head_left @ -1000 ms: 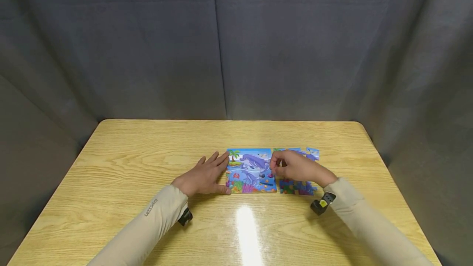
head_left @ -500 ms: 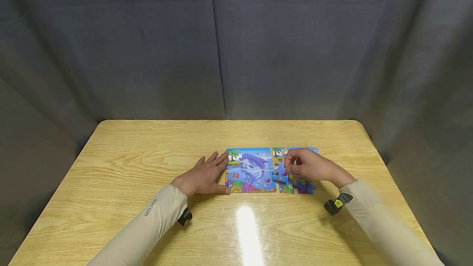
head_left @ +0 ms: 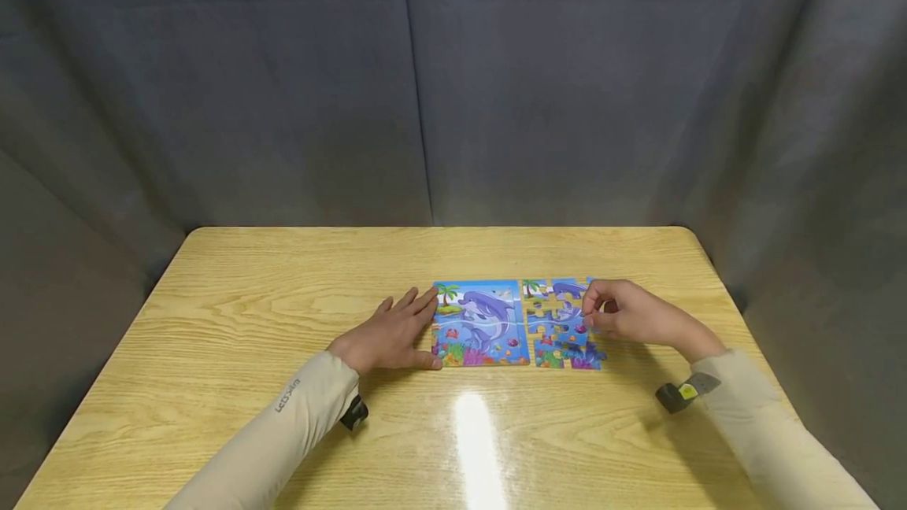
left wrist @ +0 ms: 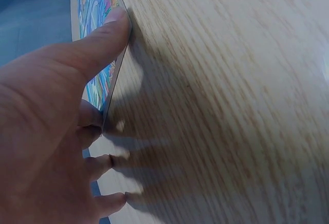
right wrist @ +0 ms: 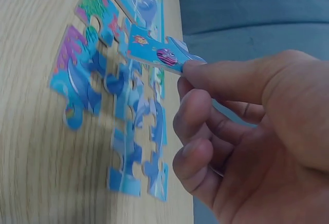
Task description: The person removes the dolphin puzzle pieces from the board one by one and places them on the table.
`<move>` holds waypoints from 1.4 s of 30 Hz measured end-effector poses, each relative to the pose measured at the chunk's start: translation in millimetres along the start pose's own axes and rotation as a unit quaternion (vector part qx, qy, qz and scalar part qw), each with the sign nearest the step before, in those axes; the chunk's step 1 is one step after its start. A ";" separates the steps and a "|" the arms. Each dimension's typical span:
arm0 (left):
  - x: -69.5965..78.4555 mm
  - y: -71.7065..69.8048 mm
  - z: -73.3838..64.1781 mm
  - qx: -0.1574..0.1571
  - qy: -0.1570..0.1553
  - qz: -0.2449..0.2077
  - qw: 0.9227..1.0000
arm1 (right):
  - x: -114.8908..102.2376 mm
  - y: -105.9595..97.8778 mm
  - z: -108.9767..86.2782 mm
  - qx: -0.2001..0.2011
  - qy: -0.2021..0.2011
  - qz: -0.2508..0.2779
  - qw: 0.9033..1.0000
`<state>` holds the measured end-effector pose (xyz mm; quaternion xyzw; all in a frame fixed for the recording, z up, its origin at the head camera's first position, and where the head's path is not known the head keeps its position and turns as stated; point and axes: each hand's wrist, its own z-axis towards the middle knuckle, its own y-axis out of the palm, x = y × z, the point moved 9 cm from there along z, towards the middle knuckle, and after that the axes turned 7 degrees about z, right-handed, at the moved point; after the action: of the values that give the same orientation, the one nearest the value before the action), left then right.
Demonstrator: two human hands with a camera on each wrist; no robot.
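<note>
My left hand [head_left: 388, 337] lies with its fingers spread at the left side of a dolphin picture board [head_left: 485, 317]. Its thumb [left wrist: 115, 21] rests on the board's near edge in the left wrist view. Thumb and fingers of my right hand [head_left: 641, 319] pinch a blue puzzle piece [right wrist: 157, 52] bearing a striped purple fish and an orange starfish. This piece is raised above several loose jigsaw pieces [right wrist: 77, 75], laid out with gaps right of the board. The hand covers some of the pieces at the right in the head view.
Board and pieces lie on a wood-grain table [head_left: 283, 274]. Grey curtains [head_left: 298, 101] hang behind it and along both sides. A bright light reflection [head_left: 478, 447] shows on the near part of the tabletop.
My right hand has moved rightward with the pinched piece, from over the board's right side to over the loose pieces. My left hand has stayed in place.
</note>
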<state>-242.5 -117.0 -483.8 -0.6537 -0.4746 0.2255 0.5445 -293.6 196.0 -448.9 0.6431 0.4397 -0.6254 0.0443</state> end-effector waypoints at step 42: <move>-1.3 1.2 0.5 -0.003 -0.005 -0.003 1.000 | 56.1 -15.2 -36.9 -0.045 0.048 -0.011 0.998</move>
<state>-243.1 -117.9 -485.4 -0.6525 -0.4803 0.2256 0.5411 -284.2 256.3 -480.9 0.6646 0.4760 -0.5742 0.0448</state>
